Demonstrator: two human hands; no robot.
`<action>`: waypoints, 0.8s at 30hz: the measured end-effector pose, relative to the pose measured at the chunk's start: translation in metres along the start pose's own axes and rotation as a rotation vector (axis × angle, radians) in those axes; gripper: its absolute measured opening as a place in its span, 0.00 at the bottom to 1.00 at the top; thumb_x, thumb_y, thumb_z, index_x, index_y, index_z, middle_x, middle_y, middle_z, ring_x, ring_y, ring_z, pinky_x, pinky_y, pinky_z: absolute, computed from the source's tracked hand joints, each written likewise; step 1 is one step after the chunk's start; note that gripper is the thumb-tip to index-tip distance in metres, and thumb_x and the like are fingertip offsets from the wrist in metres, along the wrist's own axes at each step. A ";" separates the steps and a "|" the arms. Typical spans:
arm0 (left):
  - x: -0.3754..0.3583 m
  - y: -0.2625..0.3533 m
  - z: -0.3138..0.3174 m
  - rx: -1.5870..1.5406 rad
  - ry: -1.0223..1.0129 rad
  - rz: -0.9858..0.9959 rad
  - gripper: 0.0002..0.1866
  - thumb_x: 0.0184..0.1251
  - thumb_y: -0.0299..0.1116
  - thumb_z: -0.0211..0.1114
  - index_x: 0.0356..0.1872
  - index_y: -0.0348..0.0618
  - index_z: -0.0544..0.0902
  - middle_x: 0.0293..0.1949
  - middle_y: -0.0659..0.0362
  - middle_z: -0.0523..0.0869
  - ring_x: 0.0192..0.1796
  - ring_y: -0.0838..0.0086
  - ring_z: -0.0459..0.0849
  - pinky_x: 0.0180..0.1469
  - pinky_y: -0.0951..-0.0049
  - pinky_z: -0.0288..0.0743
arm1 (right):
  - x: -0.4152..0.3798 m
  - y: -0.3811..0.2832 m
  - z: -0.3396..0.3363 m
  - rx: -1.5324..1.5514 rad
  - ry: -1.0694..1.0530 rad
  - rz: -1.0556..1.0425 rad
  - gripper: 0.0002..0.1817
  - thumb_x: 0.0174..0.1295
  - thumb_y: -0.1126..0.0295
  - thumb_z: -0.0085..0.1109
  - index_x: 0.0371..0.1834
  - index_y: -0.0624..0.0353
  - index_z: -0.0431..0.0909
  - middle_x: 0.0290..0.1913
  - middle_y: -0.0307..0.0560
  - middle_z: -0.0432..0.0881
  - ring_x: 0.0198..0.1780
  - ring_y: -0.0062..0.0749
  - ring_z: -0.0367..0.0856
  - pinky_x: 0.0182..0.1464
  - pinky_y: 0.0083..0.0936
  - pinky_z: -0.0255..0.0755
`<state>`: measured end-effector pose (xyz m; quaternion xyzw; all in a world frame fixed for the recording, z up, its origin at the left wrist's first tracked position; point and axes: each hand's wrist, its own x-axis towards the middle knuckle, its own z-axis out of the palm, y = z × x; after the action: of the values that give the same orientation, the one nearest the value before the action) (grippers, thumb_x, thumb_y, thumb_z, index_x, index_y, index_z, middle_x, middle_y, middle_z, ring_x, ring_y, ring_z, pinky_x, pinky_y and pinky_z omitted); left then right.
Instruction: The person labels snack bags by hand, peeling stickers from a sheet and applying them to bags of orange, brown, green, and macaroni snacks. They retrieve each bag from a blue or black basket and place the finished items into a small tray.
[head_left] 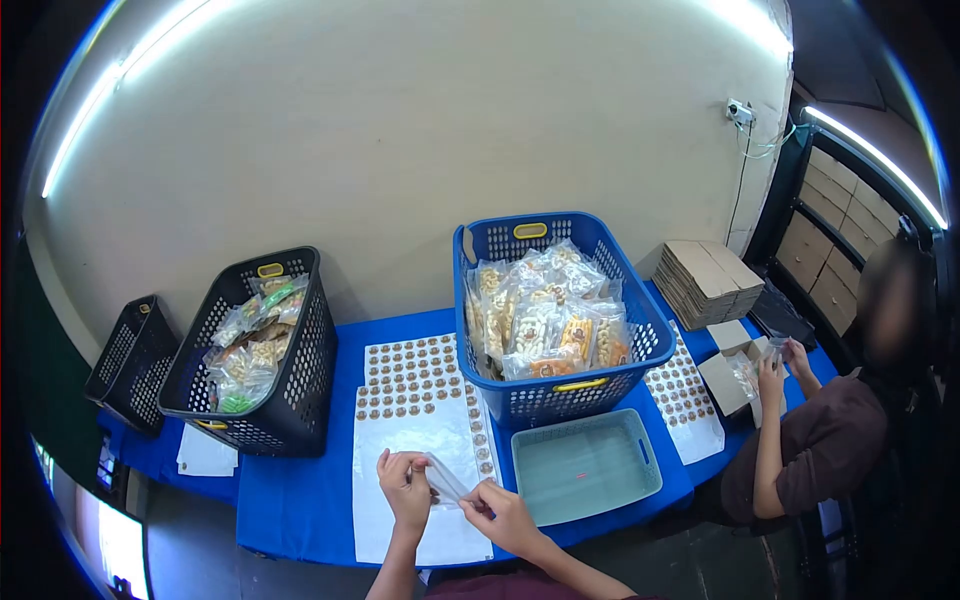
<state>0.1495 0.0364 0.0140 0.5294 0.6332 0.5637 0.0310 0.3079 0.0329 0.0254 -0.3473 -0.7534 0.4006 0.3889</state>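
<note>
Item: one clear, thin plastic bag (446,478), flat and narrow as seen, stretched slantwise between my two hands, above the white paper sheet with rows of round brown stickers (378,515) at the near edge of the counter. Handling, in my judgement: very light, limp, rather slippery, easily creased, and unlikely to break, though thin film could stretch under a hard pull. Best hold: a fingertip pinch at the corners or along an edge, the film kept lightly taut. Left hand (404,490): fingers closed in a pinch at the bag's upper left end; a small dark patch shows by the fingertips, sticker or print, I cannot tell which. Right hand (503,515): thumb and finger pinched on the lower right end. Beside my right hand: one shallow, pale green plastic tray (640,490). Behind it: one large blue perforated plastic basket (530,402), heaped with clear packets of snacks. To the left: one black perforated plastic basket (312,370), also with packets. Beneath all: the counter (290,510), covered in blue cloth. Far right: a co-worker's hands (777,372), at a packet.
</note>
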 end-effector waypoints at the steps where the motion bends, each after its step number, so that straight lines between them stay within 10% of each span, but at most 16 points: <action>1: -0.002 -0.004 0.000 0.012 -0.005 0.009 0.13 0.63 0.36 0.54 0.20 0.41 0.73 0.21 0.61 0.76 0.28 0.71 0.76 0.55 0.63 0.60 | -0.001 0.001 -0.002 0.019 -0.021 0.000 0.05 0.54 0.72 0.56 0.28 0.63 0.73 0.25 0.45 0.75 0.26 0.30 0.75 0.29 0.22 0.67; 5: 0.017 0.036 -0.018 -0.406 -0.015 -0.396 0.18 0.68 0.40 0.48 0.21 0.40 0.69 0.20 0.64 0.71 0.24 0.77 0.72 0.41 0.74 0.68 | -0.011 0.039 -0.019 0.281 -0.160 0.085 0.09 0.59 0.71 0.52 0.39 0.64 0.74 0.35 0.43 0.77 0.37 0.20 0.74 0.38 0.18 0.68; 9: 0.017 0.017 -0.001 -0.576 -0.124 -0.193 0.19 0.70 0.43 0.44 0.23 0.41 0.66 0.21 0.65 0.65 0.23 0.80 0.60 0.29 0.79 0.57 | -0.029 0.086 -0.027 0.649 -0.154 0.359 0.16 0.64 0.66 0.48 0.49 0.65 0.69 0.46 0.44 0.74 0.43 0.24 0.74 0.46 0.19 0.67; 16: 0.007 0.038 0.062 -2.030 -0.556 -0.775 0.15 0.70 0.38 0.40 0.21 0.48 0.65 0.19 0.66 0.63 0.26 0.78 0.64 0.48 0.73 0.64 | -0.056 0.078 -0.022 1.747 -0.430 0.443 0.25 0.64 0.58 0.45 0.59 0.63 0.59 0.53 0.48 0.70 0.50 0.32 0.72 0.53 0.27 0.65; 19: -0.003 0.040 0.078 -2.221 -0.795 -0.877 0.15 0.70 0.39 0.40 0.24 0.48 0.67 0.20 0.66 0.63 0.26 0.76 0.65 0.51 0.68 0.64 | -0.067 0.072 -0.037 1.397 -0.226 0.519 0.20 0.62 0.61 0.50 0.51 0.64 0.68 0.44 0.45 0.75 0.41 0.26 0.74 0.43 0.22 0.69; 22: 0.004 0.049 0.080 -1.698 -0.705 -0.890 0.16 0.70 0.43 0.40 0.29 0.46 0.71 0.25 0.63 0.71 0.34 0.72 0.72 0.55 0.62 0.63 | -0.073 0.062 -0.059 1.004 -0.036 0.452 0.15 0.60 0.66 0.52 0.46 0.65 0.73 0.39 0.43 0.78 0.35 0.24 0.75 0.36 0.20 0.70; 24: 0.011 0.054 0.075 -1.742 -0.805 -0.949 0.22 0.69 0.47 0.41 0.47 0.39 0.72 0.44 0.55 0.76 0.54 0.63 0.70 0.57 0.56 0.64 | -0.079 0.053 -0.077 0.735 0.089 0.364 0.14 0.60 0.68 0.53 0.46 0.65 0.73 0.38 0.43 0.78 0.35 0.24 0.76 0.36 0.21 0.71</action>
<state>0.2263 0.0847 0.0335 0.1715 0.0973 0.5357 0.8211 0.4213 0.0161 -0.0162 -0.3299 -0.4686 0.6900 0.4421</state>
